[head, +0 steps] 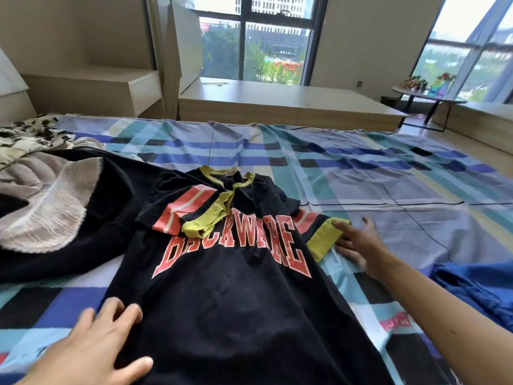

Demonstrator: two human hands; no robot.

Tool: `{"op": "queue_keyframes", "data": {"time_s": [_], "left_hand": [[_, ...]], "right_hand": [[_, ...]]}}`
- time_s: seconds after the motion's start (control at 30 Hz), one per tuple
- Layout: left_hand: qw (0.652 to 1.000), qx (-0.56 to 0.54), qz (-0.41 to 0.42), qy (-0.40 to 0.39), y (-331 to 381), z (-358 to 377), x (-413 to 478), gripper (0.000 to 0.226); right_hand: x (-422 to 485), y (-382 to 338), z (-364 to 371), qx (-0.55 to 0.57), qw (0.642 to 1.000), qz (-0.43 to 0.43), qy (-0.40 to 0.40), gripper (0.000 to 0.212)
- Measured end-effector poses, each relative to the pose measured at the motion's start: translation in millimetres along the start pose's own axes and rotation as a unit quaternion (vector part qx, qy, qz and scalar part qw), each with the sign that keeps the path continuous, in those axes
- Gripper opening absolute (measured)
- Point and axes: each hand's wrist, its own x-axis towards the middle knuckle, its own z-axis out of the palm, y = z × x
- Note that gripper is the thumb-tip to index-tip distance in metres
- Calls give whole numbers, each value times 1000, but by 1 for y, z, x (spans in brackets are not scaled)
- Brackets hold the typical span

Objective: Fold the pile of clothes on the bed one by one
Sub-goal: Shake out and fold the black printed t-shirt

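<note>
While the black T-shirt [236, 301] lies face up on the bed [388, 176], its long axis runs straight away from the person, with the collar at the far end and the hem toward the body. The sleeve on the person's left [205, 218] is already turned in across the chest, so the sleeve on the right [324, 240], which sticks out sideways, looks like the next part to fold. The right hand [358, 243] is the nearer one to it. Its fingers [342, 225] are spread and straight, and the tips touch the outer edge of the yellow cuff without gripping it. The cuff lies just inward of them, toward the shirt's middle. The left hand [91, 348] rests flat and spread on the near left side of the shirt, holding nothing.

The hem runs off the bottom of the view. The turned-in sleeve covers part of the red lettering. The unfolded pile [47, 207] at the left is cut off by the frame, as is a blue garment [477, 290] at the right.
</note>
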Motion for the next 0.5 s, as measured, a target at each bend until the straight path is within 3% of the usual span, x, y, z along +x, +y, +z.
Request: {"op": "queue_keyframes", "data": {"time_s": [0.07,0.13,0.23,0.3,0.37,0.43,0.5], "left_hand": [[1000,-15,-6,1,-7,10,6,67],[998,-43,-29,19,-18,36,10,56],[995,-53,-9,80,-27,59,17,36],[990,-50,2,130,-22,55,24,36],[985,-3,16,171,-4,28,42,19],[985,20,39,169,22,-6,65,50],[980,13,68,186,65,-34,90,58]], "right_hand": [[21,-6,18,-50,998,-21,31,99],[39,-11,35,-112,992,-35,39,83],[57,-29,48,-183,981,-23,-58,47],[68,-51,41,-208,972,-73,-86,43],[80,-79,22,-238,959,-148,-49,46],[95,-103,-8,-283,936,-208,9,50],[108,-116,-37,-313,915,-241,85,55]]}}
